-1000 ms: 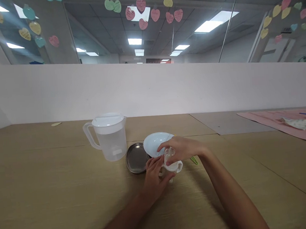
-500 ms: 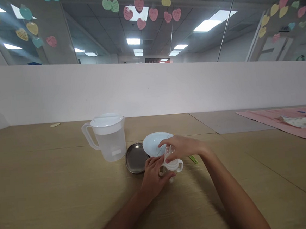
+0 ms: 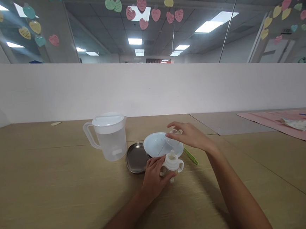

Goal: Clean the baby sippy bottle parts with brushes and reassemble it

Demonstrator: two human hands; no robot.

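Note:
My left hand [image 3: 156,174] is closed around the body of a baby bottle [image 3: 172,162] with white side handles, a white collar and a clear teat on top. The bottle stands upright at the table's middle. Above and behind it, my right hand [image 3: 187,134] holds a clear bottle cap [image 3: 173,140], apart from the bottle and over the rim of a white bowl [image 3: 154,144]. My right fingers hide part of the cap. Left of the bowl lies a metal tray [image 3: 136,159], partly behind my left fingers.
A lidded translucent pitcher [image 3: 112,139] stands at the left. The green handle of a utensil [image 3: 191,156] sticks out right of the bowl. At far right, a pink mat [image 3: 280,118] carries a white cloth-like item [image 3: 300,123]. A white wall [image 3: 151,88] rises behind the table.
My right hand has lifted the clear cap off the baby bottle and moved it up and away, baring the teat. My left hand keeps its hold on the bottle.

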